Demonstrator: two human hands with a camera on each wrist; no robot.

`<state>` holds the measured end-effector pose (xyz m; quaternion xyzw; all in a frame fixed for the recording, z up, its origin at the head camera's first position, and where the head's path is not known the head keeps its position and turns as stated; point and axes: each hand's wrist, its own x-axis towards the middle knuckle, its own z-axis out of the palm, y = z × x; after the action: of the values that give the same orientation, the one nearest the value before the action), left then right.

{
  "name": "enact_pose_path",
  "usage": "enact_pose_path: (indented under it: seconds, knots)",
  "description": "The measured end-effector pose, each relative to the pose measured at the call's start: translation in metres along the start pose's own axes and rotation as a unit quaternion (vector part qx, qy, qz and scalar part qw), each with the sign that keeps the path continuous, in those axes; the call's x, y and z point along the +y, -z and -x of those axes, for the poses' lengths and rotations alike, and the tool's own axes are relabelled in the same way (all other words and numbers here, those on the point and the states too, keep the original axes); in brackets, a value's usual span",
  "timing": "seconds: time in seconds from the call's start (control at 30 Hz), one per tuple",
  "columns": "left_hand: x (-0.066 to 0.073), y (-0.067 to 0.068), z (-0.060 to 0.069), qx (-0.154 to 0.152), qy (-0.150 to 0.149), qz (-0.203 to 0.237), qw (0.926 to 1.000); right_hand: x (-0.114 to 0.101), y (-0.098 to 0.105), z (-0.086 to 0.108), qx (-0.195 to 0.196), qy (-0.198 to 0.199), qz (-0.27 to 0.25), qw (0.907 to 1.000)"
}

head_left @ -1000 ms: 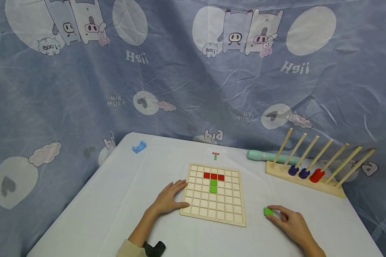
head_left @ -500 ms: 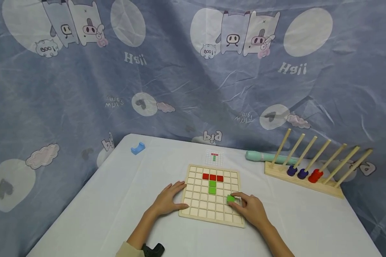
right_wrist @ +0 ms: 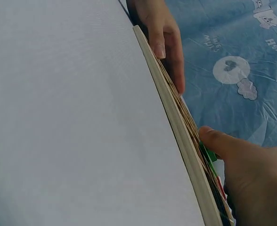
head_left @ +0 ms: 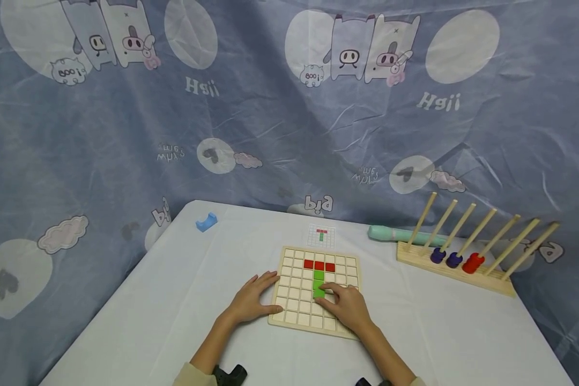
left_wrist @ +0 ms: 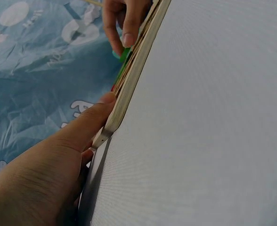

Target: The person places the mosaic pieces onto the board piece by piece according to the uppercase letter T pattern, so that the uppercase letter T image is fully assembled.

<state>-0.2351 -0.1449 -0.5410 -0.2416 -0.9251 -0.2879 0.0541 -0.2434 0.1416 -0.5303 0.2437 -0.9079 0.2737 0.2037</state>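
Observation:
A wooden grid board (head_left: 289,317) lies on the white table. Three red tiles (head_left: 319,266) form a row on it, and green tiles (head_left: 319,275) run down from the middle one. My right hand (head_left: 349,310) pinches a green tile (head_left: 318,294) between thumb and index finger at the bottom of that column. In the right wrist view, the thumb partly covers the green piece (right_wrist: 208,153). My left hand (head_left: 252,301) rests at the board's left side with fingers extended, its thumb on the rim, as the left wrist view also shows the left hand (left_wrist: 49,160).
Behind the board lies a small pattern card (head_left: 321,236) with a red and green T. A wooden peg stand (head_left: 455,269) with blue and red rings stands at the right, a mint-green cylinder (head_left: 391,234) behind it. A blue curved piece (head_left: 206,222) lies far left.
My right hand has carried the green tile leftward from the table right of the board, over the board, to the lower end of the green column. My left hand has stayed in place.

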Motion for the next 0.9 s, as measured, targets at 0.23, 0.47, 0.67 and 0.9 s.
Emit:
enact_pose_path:
  seconds: [0.23,0.47,0.67,0.9]
  knots:
    - [0.0005,0.0,-0.0014,0.004,-0.001,-0.006,1.0,-0.001,-0.0017,-0.003,-0.011,0.003,0.005,0.9999]
    - [0.0017,-0.0001,-0.0031,0.0,-0.002,0.001,1.0,0.0005,0.0003,-0.0012,-0.006,0.004,-0.007,0.9999]
    - [0.0021,0.0003,-0.0035,-0.001,0.002,-0.003,1.0,0.0014,0.0008,-0.001,-0.005,0.01,-0.016,0.9998]
    - [0.0024,0.003,-0.005,-0.007,0.007,0.015,0.9998,0.0029,0.0023,-0.002,-0.011,0.008,-0.021,0.9997]
